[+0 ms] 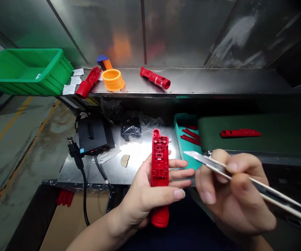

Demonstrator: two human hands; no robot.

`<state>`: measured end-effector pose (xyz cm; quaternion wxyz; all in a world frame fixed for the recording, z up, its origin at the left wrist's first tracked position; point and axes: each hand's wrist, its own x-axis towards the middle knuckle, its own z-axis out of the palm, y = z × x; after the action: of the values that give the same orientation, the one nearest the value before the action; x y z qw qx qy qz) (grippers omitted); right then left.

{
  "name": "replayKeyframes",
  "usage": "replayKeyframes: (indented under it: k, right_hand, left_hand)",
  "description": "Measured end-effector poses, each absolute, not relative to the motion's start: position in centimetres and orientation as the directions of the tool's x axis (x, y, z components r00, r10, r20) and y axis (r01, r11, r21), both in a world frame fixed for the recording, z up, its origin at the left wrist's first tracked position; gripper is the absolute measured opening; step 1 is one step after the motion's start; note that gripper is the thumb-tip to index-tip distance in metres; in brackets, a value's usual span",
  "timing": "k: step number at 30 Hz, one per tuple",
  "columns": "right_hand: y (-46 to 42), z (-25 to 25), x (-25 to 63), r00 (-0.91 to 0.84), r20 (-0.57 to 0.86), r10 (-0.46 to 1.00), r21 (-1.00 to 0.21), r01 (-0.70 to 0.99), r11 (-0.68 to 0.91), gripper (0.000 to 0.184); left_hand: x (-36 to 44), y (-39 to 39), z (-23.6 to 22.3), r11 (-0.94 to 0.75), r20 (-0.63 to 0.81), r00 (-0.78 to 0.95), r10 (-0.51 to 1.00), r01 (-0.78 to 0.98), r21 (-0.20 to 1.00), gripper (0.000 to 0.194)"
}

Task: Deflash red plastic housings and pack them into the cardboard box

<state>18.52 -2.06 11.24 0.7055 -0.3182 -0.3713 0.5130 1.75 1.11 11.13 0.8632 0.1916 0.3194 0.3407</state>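
Observation:
My left hand is wrapped around a long red plastic housing, held upright with its ribbed hollow inside facing me. My right hand pinches a thin metal blade tool like a pen. The blade's tip points left and sits just right of the housing, a short gap away from it.
A steel shelf carries two red housings, an orange ring and paper slips. A green bin sits at left. A green conveyor belt holds a red strip. A teal tray, a black box and plastic bags lie on the bench.

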Motion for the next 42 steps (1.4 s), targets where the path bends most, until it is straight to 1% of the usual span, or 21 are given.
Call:
replayKeyframes:
  k: [2, 3, 4, 6, 7, 9, 11, 12, 15, 19, 23, 30, 34, 38, 42]
  right_hand:
    - [-2.1, 11.7, 18.5, 0.095, 0.128, 0.987, -0.856, -0.493, 0.158, 0.014]
    - [-2.1, 11.8, 18.5, 0.052, 0.098, 0.994, -0.865, -0.489, 0.11, 0.016]
    - [-2.2, 11.8, 18.5, 0.027, 0.085, 0.996, -0.873, -0.481, 0.087, 0.013]
    - [-2.4, 11.5, 18.5, 0.034, 0.102, 0.994, -0.886, -0.451, 0.106, 0.005]
    - [-2.6, 11.2, 18.5, 0.041, 0.111, 0.993, -0.897, -0.426, 0.118, 0.006]
    - [-3.1, 10.8, 18.5, 0.035, 0.116, 0.993, -0.927, -0.354, 0.121, 0.016]
    - [-3.4, 10.6, 18.4, -0.003, 0.135, 0.991, -0.963, -0.236, 0.131, 0.028]
    - [-3.5, 10.6, 18.3, -0.018, 0.166, 0.986, -0.973, -0.164, 0.161, 0.03]
    - [-3.4, 11.1, 18.1, 0.004, 0.287, 0.958, -0.958, 0.016, 0.286, 0.033]
    - [-2.9, 11.9, 17.8, 0.095, 0.333, 0.938, -0.939, 0.124, 0.321, 0.028]
    - [-2.8, 12.1, 17.8, 0.07, 0.358, 0.931, -0.928, 0.138, 0.346, 0.029]
    - [-3.2, 11.3, 18.1, 0.047, 0.351, 0.935, -0.934, 0.09, 0.346, 0.034]
    - [-3.1, 11.1, 18.1, 0.05, 0.358, 0.933, -0.932, 0.076, 0.353, 0.032]
    - [-3.0, 11.2, 18.2, 0.041, 0.369, 0.928, -0.927, 0.09, 0.365, 0.03]
    - [-3.0, 11.6, 18.3, 0.005, 0.37, 0.929, -0.922, 0.124, 0.367, 0.035]
  left_hand:
    - [1.8, 1.0, 11.3, 0.689, -0.409, 0.568, 0.714, -0.466, 0.556, 0.052]
    - [1.8, 1.0, 11.3, 0.681, -0.398, 0.569, 0.72, -0.468, 0.563, 0.053]
    - [1.8, 0.9, 11.4, 0.671, -0.386, 0.567, 0.728, -0.473, 0.571, 0.054]
    - [1.6, 0.7, 11.3, 0.652, -0.372, 0.557, 0.742, -0.471, 0.595, 0.057]
    - [1.6, 0.5, 11.2, 0.64, -0.365, 0.552, 0.75, -0.468, 0.609, 0.057]
    - [1.4, 0.3, 11.2, 0.621, -0.33, 0.561, 0.759, -0.47, 0.627, 0.055]
    - [1.4, 0.1, 11.2, 0.619, -0.292, 0.591, 0.752, -0.481, 0.62, 0.049]
    - [1.4, 0.0, 11.2, 0.622, -0.28, 0.603, 0.747, -0.486, 0.614, 0.047]
    - [1.5, -0.1, 11.7, 0.636, -0.304, 0.611, 0.731, -0.449, 0.628, 0.043]
    - [1.7, 0.0, 12.8, 0.656, -0.351, 0.61, 0.711, -0.396, 0.642, 0.04]
    - [1.9, 0.0, 13.5, 0.657, -0.363, 0.599, 0.714, -0.393, 0.643, 0.041]
    - [1.9, 0.1, 13.5, 0.661, -0.378, 0.59, 0.714, -0.388, 0.642, 0.043]
    - [2.0, 0.1, 13.5, 0.654, -0.368, 0.588, 0.72, -0.4, 0.642, 0.044]
    - [2.0, 0.2, 13.7, 0.656, -0.387, 0.57, 0.724, -0.397, 0.642, 0.043]
    - [1.8, 0.2, 13.8, 0.657, -0.385, 0.586, 0.713, -0.367, 0.658, 0.041]
